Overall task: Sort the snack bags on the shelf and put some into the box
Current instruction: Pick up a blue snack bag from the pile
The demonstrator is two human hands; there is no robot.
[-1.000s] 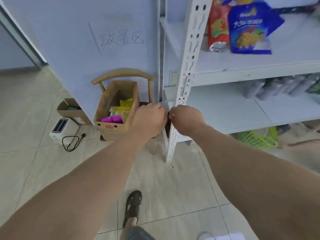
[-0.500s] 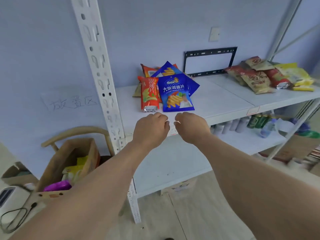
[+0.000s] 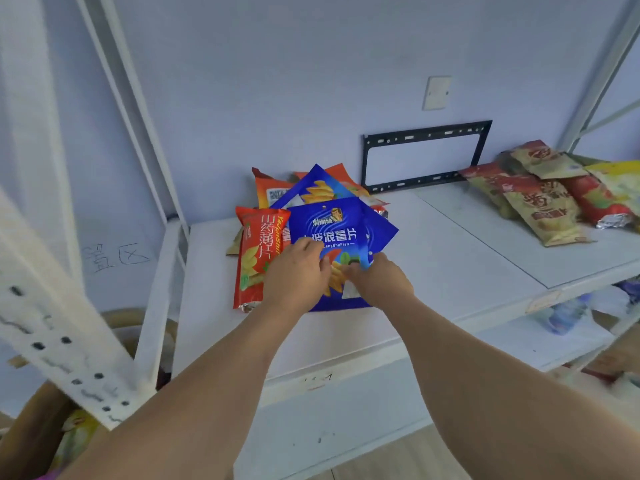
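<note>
While both our hands lay on the blue chip bag [image 3: 332, 233] on the shelf [image 3: 433, 271], our left hand [image 3: 298, 275] and right hand [image 3: 379, 284] curled their fingers onto it. We thought we were picking it up. Next we had to lift it and carry it down to the box [image 3: 31, 427].

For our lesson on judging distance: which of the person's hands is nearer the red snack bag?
Left. The left hand lies right beside the red snack bag, overlapping its edge; the right hand is farther right, on the blue bag.
</note>
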